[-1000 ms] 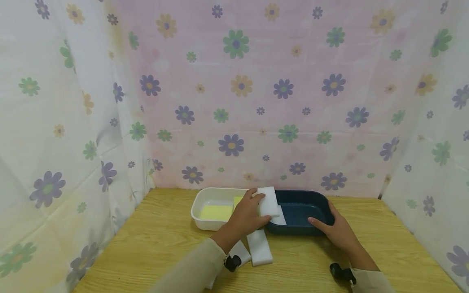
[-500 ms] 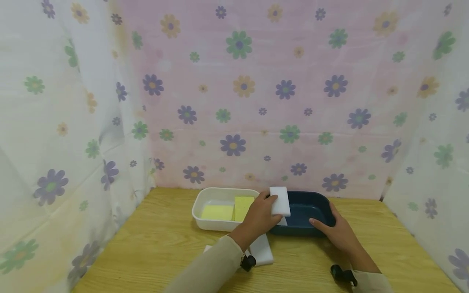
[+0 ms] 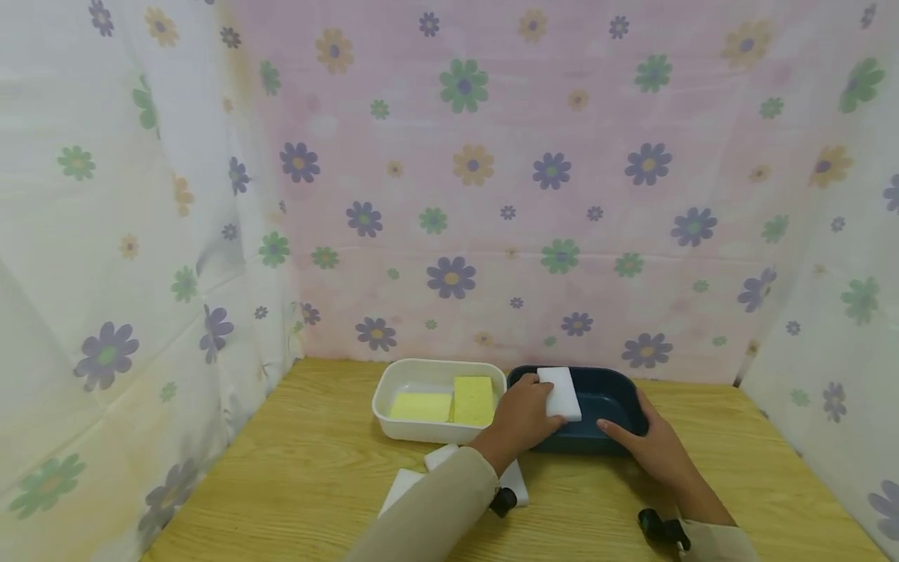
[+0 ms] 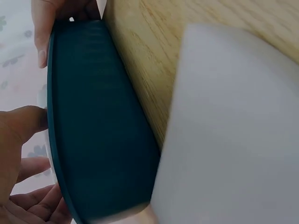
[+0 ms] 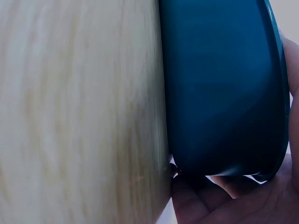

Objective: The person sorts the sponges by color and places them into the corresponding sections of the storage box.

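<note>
My left hand (image 3: 525,417) grips a white sponge (image 3: 562,393) by its left side, tilted over the left half of a dark blue tray (image 3: 607,442). In the left wrist view, that hand's fingers (image 4: 18,140) show beside the rim of the tray (image 4: 93,116). My right hand (image 3: 653,441) holds the tray's right end, thumb over the rim and fingers around the outside. The right wrist view shows the right hand (image 5: 229,203) curled about the end of the tray (image 5: 224,84). The left hand and its sponge hide the tray's left part.
A white tray (image 3: 407,431) stands just left of the blue one, with a flat yellow sponge (image 3: 421,407) and a second yellow sponge (image 3: 474,400) in it. More white sponges (image 3: 400,488) lie on the wooden table (image 3: 281,484), partly under the left sleeve. A flowered curtain rises behind.
My left hand has carried the white sponge rightward from the gap between the trays and lowered it over the blue tray. The right hand keeps its hold.
</note>
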The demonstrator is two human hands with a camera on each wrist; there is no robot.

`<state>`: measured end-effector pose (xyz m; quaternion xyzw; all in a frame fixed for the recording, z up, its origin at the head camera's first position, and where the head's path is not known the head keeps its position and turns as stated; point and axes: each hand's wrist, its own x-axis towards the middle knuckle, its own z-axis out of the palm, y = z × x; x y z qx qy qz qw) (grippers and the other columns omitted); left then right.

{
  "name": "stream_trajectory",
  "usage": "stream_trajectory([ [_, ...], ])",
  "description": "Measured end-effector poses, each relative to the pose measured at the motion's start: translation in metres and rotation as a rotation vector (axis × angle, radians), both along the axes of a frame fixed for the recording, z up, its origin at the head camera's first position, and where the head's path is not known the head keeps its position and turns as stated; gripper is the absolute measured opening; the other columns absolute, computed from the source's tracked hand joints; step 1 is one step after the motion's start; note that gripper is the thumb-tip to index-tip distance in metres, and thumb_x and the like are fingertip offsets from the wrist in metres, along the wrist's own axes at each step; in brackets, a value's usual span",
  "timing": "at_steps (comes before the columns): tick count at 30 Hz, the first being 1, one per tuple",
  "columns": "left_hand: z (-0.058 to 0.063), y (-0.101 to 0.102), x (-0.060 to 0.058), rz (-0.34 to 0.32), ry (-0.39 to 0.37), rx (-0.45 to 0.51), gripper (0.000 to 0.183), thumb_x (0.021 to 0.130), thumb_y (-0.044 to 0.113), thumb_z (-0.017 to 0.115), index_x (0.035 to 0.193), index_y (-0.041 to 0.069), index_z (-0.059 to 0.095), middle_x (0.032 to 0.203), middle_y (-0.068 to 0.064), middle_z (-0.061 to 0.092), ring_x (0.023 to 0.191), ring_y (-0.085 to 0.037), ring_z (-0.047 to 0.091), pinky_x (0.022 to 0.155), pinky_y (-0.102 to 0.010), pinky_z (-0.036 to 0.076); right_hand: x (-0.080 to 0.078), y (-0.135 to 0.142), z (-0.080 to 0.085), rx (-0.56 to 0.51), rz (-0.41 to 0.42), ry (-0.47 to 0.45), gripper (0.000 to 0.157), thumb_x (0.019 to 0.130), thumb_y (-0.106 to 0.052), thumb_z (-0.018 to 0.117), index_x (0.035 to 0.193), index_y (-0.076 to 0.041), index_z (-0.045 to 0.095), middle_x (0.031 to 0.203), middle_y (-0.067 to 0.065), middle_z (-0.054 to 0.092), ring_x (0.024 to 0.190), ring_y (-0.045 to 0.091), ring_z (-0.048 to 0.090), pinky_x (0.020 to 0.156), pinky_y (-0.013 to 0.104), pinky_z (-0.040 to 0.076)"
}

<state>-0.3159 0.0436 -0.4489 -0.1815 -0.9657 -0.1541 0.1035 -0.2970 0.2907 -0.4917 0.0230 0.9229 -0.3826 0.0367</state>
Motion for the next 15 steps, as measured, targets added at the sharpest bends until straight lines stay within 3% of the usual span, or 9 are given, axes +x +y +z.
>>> stream_trajectory([
  [15,-0.01,0.017,-0.015,0.005,-0.038,-0.034,0.061,0.085,0.057,0.081,0.134,0.023,0.07,0.126,0.004,0.071,0.112,-0.011,0.065,0.097,-0.029,0.055,-0.001,0.0,-0.002,-0.009,-0.005,0.012,0.118,0.093,-0.07,0.062,0.165,-0.016,-0.016,0.168,0.034,0.002,0.151,0.061,0.012,0.115,0.076,0.023],
])
